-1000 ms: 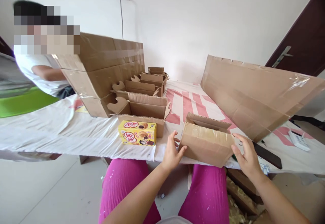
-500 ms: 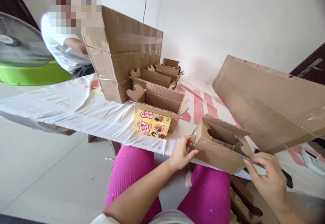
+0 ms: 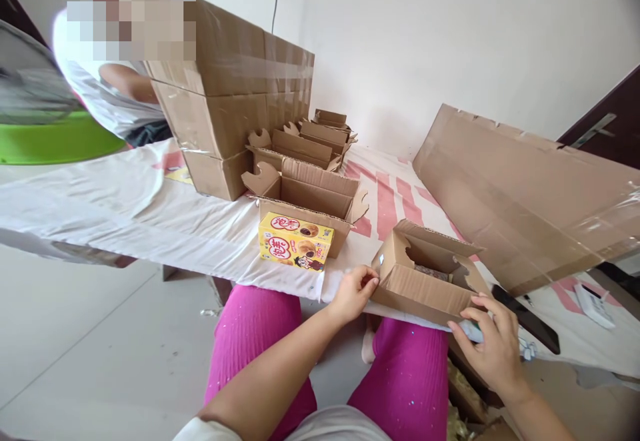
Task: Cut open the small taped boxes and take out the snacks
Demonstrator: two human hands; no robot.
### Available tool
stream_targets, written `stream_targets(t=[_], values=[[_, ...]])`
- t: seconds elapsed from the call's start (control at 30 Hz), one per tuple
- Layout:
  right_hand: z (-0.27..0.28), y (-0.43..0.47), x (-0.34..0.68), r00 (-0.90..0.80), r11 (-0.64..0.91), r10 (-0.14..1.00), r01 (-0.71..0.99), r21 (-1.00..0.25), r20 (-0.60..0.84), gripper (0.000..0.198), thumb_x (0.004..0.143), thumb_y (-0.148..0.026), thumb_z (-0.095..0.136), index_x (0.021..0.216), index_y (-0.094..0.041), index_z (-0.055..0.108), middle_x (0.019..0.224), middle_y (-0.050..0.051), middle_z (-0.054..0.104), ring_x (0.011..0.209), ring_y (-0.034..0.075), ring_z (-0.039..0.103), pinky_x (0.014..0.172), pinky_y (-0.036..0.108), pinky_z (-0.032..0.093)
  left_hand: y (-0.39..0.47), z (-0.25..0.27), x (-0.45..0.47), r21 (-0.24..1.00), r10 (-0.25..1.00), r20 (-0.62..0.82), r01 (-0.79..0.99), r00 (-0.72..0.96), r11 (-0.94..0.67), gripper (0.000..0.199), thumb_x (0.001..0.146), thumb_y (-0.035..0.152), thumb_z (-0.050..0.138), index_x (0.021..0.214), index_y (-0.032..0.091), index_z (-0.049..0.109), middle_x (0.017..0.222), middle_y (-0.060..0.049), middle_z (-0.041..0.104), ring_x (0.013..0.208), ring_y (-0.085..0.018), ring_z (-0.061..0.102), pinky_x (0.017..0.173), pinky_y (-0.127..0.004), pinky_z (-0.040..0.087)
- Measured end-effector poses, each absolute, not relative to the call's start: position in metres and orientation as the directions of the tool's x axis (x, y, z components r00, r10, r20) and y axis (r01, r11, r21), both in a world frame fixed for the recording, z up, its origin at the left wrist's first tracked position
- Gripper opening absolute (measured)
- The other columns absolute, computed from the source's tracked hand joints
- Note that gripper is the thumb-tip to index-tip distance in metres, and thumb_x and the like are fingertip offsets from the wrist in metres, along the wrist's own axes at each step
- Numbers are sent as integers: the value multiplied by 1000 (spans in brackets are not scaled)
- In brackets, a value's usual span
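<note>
An open cardboard box [image 3: 425, 286] sits at the table's near edge, its flaps up and a notched flap at its right end. Something patterned and brownish inside it shows only in part. My left hand [image 3: 354, 293] is closed with curled fingers at the box's left corner. At the right end, my right hand [image 3: 493, 344] has its thumb low on the front and its fingers over the corner, gripping the box. A yellow snack box [image 3: 296, 241] with red lettering stands to the left, against another open cardboard box [image 3: 317, 198].
More open cartons [image 3: 305, 146] line up behind, beside a tall stack of taped cartons [image 3: 233, 88]. A large cardboard panel [image 3: 525, 194] leans at the right. A black phone [image 3: 527, 319] and a white device [image 3: 595, 304] lie there. Another person [image 3: 100, 88] sits at far left near a green-based fan [image 3: 60, 138].
My right hand has shifted left along the box's right end, uncovering more of the phone. The box's front flap now tilts, showing a crease along the front. The view has swung slightly.
</note>
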State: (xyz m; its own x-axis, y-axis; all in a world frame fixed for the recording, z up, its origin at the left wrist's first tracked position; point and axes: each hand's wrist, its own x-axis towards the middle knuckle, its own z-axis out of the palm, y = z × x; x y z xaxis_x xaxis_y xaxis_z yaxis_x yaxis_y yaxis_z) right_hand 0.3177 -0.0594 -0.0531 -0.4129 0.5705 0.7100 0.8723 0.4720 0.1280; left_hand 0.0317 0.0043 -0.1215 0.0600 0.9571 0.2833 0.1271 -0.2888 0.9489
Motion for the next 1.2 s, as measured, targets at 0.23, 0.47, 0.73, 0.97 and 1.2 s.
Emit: stream_targets(t=[0.23, 0.47, 0.73, 0.97, 1.2], values=[[-57, -58, 318, -411, 476, 567, 871, 124, 713, 17, 82, -34, 68, 91, -23, 58, 112, 11, 55, 111, 34, 56, 94, 52, 44, 19, -100, 36, 941, 958, 271, 236, -97, -242, 7, 81, 20, 58, 81, 18, 65, 77, -1, 66, 67, -13, 57, 67, -27, 44], [-58, -59, 319, -402, 483, 578, 870, 100, 710, 16, 81, -33, 68, 90, -24, 58, 114, 10, 54, 114, 34, 55, 94, 52, 44, 34, -90, 42, 906, 939, 331, 309, -89, -291, 7, 76, 15, 60, 75, 19, 66, 74, -1, 63, 68, -14, 56, 67, -28, 43], [-50, -71, 308, -350, 525, 554, 851, 9, 755, 17, 81, -24, 69, 94, -23, 58, 112, 11, 57, 111, 33, 56, 93, 53, 46, 11, -94, 33, 867, 862, 468, 289, -196, -405, 12, 79, 12, 49, 71, 20, 51, 69, 2, 53, 64, -12, 52, 62, -24, 43], [-69, -119, 256, -233, 508, 847, 618, -600, 478, 11, 93, -26, 48, 98, -24, 58, 82, 4, 62, 75, 19, 61, 68, 33, 50, -54, -114, 38, 159, 278, 906, 352, 318, -922, 10, 83, 13, 54, 89, 20, 57, 72, -1, 54, 64, -14, 49, 57, -28, 41], [-108, -115, 235, -58, -107, 989, 355, -929, -136, 32, 80, -47, 63, 68, -20, 53, 56, -4, 54, 48, 10, 49, 47, 23, 38, -67, -140, 61, -4, 139, 831, 256, 538, -967, 10, 89, 14, 49, 88, 19, 58, 67, 0, 55, 62, -14, 49, 57, -29, 40]])
